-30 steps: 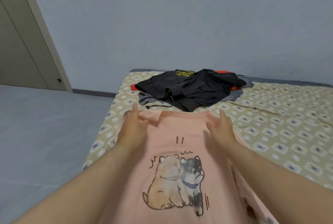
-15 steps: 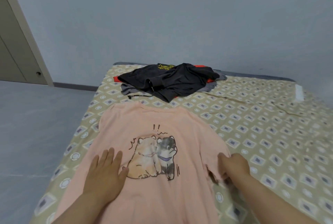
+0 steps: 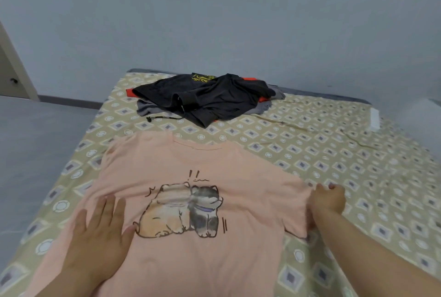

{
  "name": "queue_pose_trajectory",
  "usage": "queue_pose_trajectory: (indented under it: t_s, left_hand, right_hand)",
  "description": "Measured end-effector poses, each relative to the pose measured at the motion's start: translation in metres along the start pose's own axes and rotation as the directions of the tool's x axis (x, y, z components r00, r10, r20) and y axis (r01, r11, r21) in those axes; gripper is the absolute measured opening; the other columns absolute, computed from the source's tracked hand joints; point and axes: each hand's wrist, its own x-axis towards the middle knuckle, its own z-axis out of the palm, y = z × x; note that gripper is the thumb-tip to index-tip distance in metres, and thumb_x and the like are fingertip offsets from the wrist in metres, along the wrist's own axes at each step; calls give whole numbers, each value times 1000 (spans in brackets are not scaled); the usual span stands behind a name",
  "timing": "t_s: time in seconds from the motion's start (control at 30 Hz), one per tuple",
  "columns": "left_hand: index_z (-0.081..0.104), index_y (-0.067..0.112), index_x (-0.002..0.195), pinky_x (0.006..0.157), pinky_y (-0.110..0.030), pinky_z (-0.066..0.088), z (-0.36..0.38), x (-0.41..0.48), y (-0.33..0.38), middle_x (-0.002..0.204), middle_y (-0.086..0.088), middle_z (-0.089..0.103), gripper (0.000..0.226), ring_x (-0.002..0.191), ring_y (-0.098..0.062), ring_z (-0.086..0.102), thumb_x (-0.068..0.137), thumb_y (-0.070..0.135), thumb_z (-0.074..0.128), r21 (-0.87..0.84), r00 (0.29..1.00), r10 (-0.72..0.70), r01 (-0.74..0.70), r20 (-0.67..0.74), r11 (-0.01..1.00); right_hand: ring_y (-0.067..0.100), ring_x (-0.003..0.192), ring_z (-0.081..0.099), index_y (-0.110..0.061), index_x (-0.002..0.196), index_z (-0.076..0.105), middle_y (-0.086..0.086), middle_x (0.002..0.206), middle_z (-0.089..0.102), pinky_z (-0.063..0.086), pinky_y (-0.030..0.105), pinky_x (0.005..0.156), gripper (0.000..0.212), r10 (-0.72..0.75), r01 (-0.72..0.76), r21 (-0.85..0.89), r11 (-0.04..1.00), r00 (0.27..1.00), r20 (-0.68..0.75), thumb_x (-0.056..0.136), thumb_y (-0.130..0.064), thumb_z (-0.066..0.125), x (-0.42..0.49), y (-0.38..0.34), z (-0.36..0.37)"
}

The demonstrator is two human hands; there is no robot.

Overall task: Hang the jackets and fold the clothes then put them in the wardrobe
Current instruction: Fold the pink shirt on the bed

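While my left hand (image 3: pixel 100 232) lies flat on the pink shirt (image 3: pixel 202 165), my right hand (image 3: pixel 328 201) pinches its sleeve.
At far left a door (image 3: pixel 9 77) edge meets the floor. My left palm presses the shirt's lower left side, fingers straight and spread, thumb by the printed animals. The shirt lies face up on the bed (image 3: pixel 358 165), collar away from me. Beyond the collar, apart from it, sits a pile (image 3: pixel 210 98) of dark clothes. My right fingers curl round the sleeve's edge.
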Motion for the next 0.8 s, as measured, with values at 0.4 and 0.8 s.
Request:
queue_pose_trajectory:
  t_s: [0.4, 0.8]
  left_hand:
    - [57, 14, 122, 91, -45, 40, -43, 10, -21, 127, -13, 53, 53, 114, -37, 49, 88, 51, 39, -326, 957, -109, 16, -270, 945]
    - [65, 7, 82, 64, -31, 53, -85, 129, -48, 70, -7, 67, 20, 63, -22, 63, 96, 16, 55, -789, 837, 42, 529, 545, -312]
  right_hand:
    - [22, 148, 30, -20, 146, 50, 3, 159, 36, 4, 38, 120, 58, -672, 936, -206, 285, 349, 653, 92, -40, 37, -251, 17, 98]
    - [28, 131, 54, -16, 129, 66, 9, 141, 58, 24, 42, 111, 60, -650, 916, -249, 316, 399, 647, 82, -41, 38, -250, 20, 104]
